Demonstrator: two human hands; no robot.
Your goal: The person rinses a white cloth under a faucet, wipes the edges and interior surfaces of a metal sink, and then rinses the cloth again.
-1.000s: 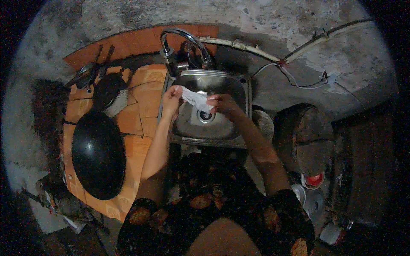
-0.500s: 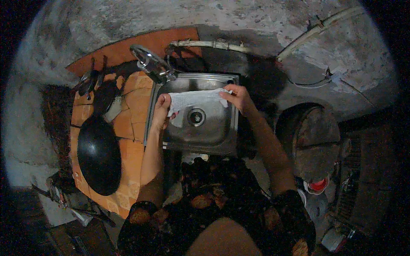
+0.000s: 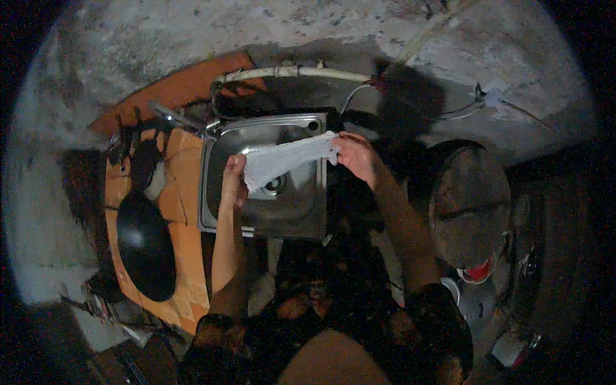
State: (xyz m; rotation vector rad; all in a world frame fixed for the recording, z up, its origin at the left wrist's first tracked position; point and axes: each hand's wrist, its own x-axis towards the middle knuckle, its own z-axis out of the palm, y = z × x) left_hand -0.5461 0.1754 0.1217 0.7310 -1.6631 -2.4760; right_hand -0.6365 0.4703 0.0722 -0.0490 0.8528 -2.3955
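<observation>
cloth (image 3: 289,160) over sink (image 3: 295,208), faucet (image 3: 182,120), wok (image 3: 146,250)

The white cloth (image 3: 289,159), bunched up between the two hands one second ago and pulled out nearly level half a second ago, is now stretched into a long strip that slants upward to the right. The right hand (image 3: 355,157), earlier over the basin, has moved out past the right edge of the metal sink (image 3: 263,221), while the left hand (image 3: 235,179) has come in from the left rim to over the basin. The view has swung too, so the sink and its tap (image 3: 181,119) now appear farther left.
</observation>
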